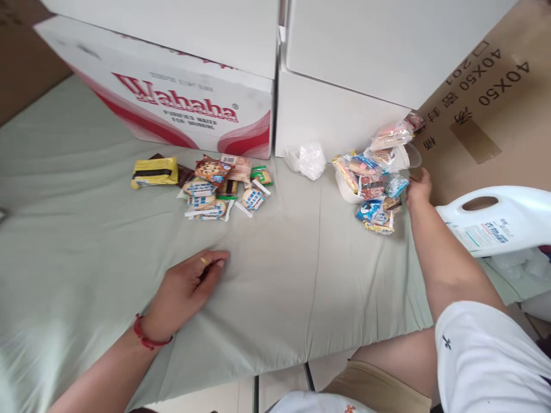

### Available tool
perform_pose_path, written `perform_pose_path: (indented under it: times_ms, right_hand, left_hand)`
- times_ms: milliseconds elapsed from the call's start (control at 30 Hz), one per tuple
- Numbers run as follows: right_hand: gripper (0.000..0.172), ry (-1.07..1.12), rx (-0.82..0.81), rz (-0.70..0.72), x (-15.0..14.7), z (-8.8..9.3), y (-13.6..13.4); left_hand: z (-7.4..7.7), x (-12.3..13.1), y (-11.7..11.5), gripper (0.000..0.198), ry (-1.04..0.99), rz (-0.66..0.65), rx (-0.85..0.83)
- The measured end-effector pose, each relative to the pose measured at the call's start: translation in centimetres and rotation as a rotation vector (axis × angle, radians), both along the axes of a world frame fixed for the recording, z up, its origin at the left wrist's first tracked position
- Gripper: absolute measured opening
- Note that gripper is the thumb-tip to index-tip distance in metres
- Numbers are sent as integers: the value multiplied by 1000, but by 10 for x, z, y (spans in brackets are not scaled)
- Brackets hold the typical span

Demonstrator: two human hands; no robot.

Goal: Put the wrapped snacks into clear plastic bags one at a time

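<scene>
My left hand (189, 287) rests on the green cloth, fingers curled in and the thumb against the index finger. Nothing shows in it. My right hand (420, 187) is at the far right, beside a white plastic tub (348, 189) heaped with wrapped snacks (371, 169). Its fingers are partly hidden, so I cannot tell whether they grip anything. A clear plastic lid or rim (414, 156) is just above it. Below the tub lie a few more snack packets (379, 215). Ahead of my left hand is a pile of wrapped biscuits (215, 186), with a yellow packet (155, 172) to its left.
Behind the snacks stand a Wahaba-printed white carton (181, 109) and plain white boxes (340, 109). A crumpled clear plastic bag (307, 160) lies between the piles. On the right are a brown cardboard box (495, 115) and a white detergent bottle (508, 221). Green cloth (279, 275) covers the surface.
</scene>
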State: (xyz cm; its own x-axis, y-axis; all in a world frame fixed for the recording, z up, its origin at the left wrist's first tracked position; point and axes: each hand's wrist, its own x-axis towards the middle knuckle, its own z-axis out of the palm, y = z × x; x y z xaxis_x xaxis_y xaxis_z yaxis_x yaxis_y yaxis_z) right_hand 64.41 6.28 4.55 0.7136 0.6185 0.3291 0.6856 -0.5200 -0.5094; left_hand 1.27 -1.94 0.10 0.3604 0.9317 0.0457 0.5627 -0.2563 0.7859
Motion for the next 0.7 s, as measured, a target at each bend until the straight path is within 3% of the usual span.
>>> perform_pose_path:
  times_ms: [133,200,267,367,400,467,600,700]
  right_hand:
    - [58,66,241,-139,-33,10,-51]
    - [40,55,532,-97,-74,10,-82]
    - [21,71,582,80,-128,6,-109]
    - [15,281,326,511,-207,-4,-125]
    - [17,299,223,633,-227,-5,-121]
    - [22,225,107,746,-254,-5,-98]
    - [27,-44,100,726,-283,7,-19]
    - [25,-193,-25,649,-302,9,38]
  left_hand:
    - [-1,1,-4,29,-88,91,-54]
    - [0,3,-5,28,-146,98,-50]
    - [3,5,-6,25,-193,95,-19]
    - [6,8,-4,23,-230,79,33]
    - [6,8,-2,23,-224,71,42]
    - [6,9,1,24,-186,51,56]
    - [3,10,4,25,-130,-33,85]
    - [0,10,4,25,-123,-105,99]
